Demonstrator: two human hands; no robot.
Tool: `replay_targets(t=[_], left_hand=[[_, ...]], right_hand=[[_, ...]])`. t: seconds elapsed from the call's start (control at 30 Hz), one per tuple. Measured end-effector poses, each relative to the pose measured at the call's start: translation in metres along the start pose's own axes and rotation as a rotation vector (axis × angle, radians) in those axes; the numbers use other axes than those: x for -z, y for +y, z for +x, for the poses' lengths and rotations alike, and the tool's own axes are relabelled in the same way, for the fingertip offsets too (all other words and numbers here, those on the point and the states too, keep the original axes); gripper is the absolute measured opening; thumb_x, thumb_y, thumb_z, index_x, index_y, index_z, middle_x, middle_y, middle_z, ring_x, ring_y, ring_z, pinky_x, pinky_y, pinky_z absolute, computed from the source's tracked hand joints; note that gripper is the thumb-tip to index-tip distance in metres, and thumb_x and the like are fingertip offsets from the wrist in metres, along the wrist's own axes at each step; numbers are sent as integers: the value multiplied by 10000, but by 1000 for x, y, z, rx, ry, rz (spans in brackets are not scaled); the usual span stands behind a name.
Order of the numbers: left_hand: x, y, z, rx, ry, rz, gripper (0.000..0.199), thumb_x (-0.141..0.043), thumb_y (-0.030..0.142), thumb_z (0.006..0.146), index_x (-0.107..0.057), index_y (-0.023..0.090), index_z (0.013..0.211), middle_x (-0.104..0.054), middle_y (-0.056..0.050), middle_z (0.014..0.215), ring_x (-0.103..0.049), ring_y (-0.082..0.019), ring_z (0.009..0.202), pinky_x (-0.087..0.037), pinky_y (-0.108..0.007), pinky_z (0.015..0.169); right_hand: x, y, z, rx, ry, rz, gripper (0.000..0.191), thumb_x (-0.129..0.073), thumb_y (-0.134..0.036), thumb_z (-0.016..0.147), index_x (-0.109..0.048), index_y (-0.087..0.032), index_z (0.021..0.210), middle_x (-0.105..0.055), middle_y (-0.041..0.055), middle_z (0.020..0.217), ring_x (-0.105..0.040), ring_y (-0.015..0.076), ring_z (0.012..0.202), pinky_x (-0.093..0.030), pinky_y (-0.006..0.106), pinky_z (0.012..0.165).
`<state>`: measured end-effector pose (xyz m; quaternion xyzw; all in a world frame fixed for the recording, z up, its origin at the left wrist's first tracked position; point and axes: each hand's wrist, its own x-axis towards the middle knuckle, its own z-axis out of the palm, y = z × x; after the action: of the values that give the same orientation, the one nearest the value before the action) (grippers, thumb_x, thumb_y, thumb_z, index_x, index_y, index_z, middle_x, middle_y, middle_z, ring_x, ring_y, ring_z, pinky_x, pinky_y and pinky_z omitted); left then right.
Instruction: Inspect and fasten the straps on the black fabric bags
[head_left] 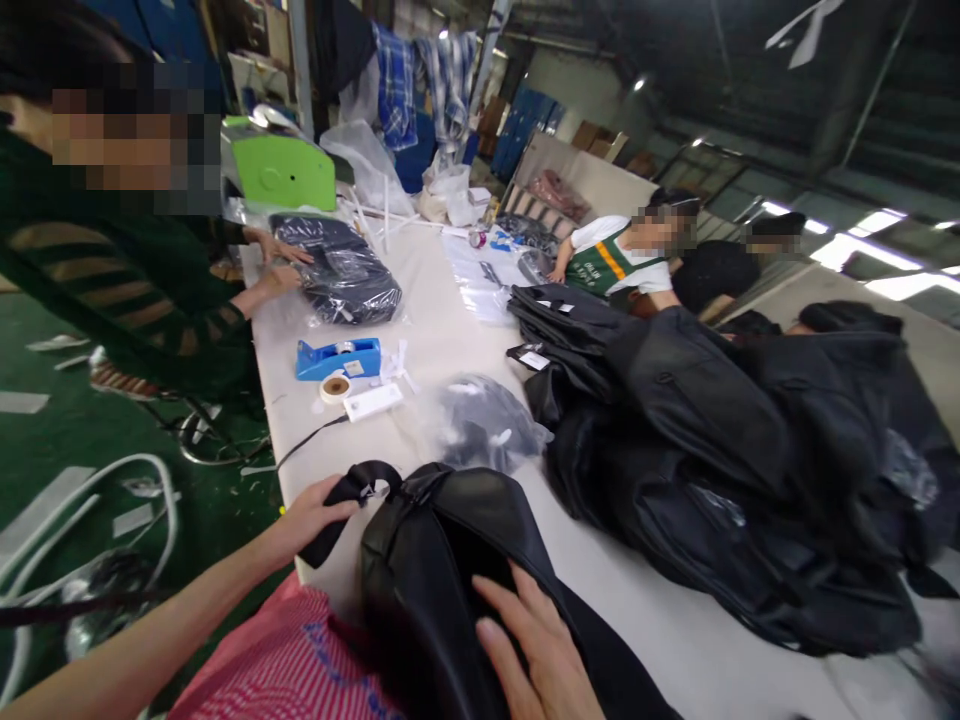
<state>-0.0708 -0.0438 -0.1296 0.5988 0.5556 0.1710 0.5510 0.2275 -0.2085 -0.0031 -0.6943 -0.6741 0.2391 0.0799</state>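
Note:
A black bag (pixel 409 600) lies at the near edge of the table in front of me, its opening parted along the top. My left hand (pixel 319 515) is closed around the bag's wide black strap (pixel 324 547), which loops out to the left. At the bag's opening, my right hand (pixel 532 640) has its fingers apart, with the fingertips just at or inside the gap. Whether those fingers touch the lining, I cannot tell. Just beyond the bag lies a clear plastic bag with dark contents (pixel 487 420).
A large pile of black bags (pixel 712 450) covers the right side. Left of centre sit a blue tape dispenser (pixel 339 360), a tape roll (pixel 334 388) and a white power strip (pixel 373 402). A person at the left handles a plastic-wrapped black bag (pixel 341 270); other people work at the far right.

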Motion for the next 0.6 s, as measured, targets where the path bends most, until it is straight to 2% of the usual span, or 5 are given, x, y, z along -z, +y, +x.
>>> replay_targets(t=[0.07, 0.17, 0.33, 0.47, 0.6], left_hand=[[15, 38, -4, -169, -42, -10, 411, -578, 499, 829, -625, 170, 1070, -704, -54, 978, -644, -289, 955, -508, -368, 846], [27, 103, -20, -588, -138, 246, 216, -574, 381, 890, -667, 203, 969, -677, -46, 981, -600, -257, 964, -467, -363, 884], [6, 183, -48, -1162, -341, 706, 232, -457, 118, 933, -650, 228, 868, -685, -67, 1086, -522, -266, 1213, -261, -472, 1148], [-22, 206, -46, -1157, -660, 866, 307, -484, 15, 814, -668, 255, 865, -720, -51, 977, -635, -248, 1021, -440, -373, 944], [-41, 212, -36, -1117, -869, 945, 333, -535, -25, 668, -660, 278, 720, -736, -14, 825, -663, -256, 855, -432, -353, 644]], right_hand=[[2, -8, 8, -44, 78, -95, 451, -512, -331, 938, -560, -303, 1385, -560, 126, 1446, -539, 358, 1319, -506, 608, 1022], [3, -17, 17, -61, 195, -184, 591, -588, -154, 812, -536, -197, 1399, -601, 168, 1387, -605, 394, 1220, -524, 631, 973], [22, -9, 27, 30, 243, 133, 437, -433, -158, 900, -563, -142, 1317, -672, 159, 1286, -659, 286, 1132, -533, 473, 982], [47, 1, 24, -12, 199, 322, 328, -349, -245, 971, -665, -176, 1024, -751, 121, 1058, -689, 230, 879, -543, 370, 826], [50, 3, 15, -59, 287, 406, 371, -369, -278, 965, -614, -179, 1225, -724, 120, 1175, -680, 240, 1047, -516, 396, 950]])
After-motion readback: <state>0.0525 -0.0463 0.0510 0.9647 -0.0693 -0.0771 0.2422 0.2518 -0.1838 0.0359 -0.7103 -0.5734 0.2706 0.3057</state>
